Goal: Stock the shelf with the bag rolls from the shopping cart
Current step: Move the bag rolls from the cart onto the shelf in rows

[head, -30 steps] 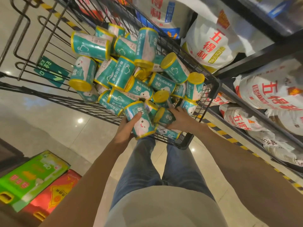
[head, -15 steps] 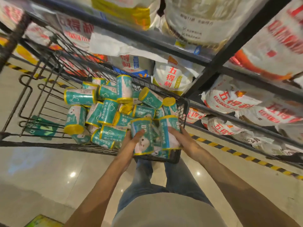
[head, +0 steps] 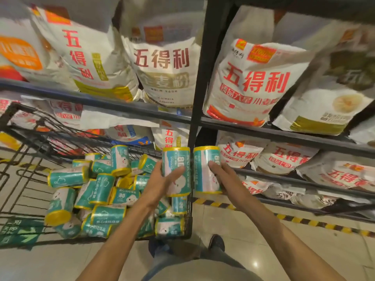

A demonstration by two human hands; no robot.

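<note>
Hands: left hand (head: 162, 182) grips one roll (head: 176, 171); right hand (head: 222, 177) grips another (head: 206, 169).
Handling: probably light, firm, smooth wrap; hold around the middle.

Teal, yellow and white across my view.

The two bag rolls I see lifted, one (head: 176, 171) beside the other (head: 206, 169), are teal and white with yellow bands at both ends; the rolls heaped in the cart (head: 97, 191) carry the same teal wrap, yellow ends and white cloud figures. The shopping cart (head: 24, 142) is black wire. The shelf (head: 199, 78) frame is black. Its flour sacks (head: 251, 82) are white with red characters, some with orange badges and olive-gold panels. The floor (head: 233, 226) is pale glossy tile with a yellow-and-black striped line (head: 294, 220). My trousers (head: 223, 256) look blue denim.
</note>
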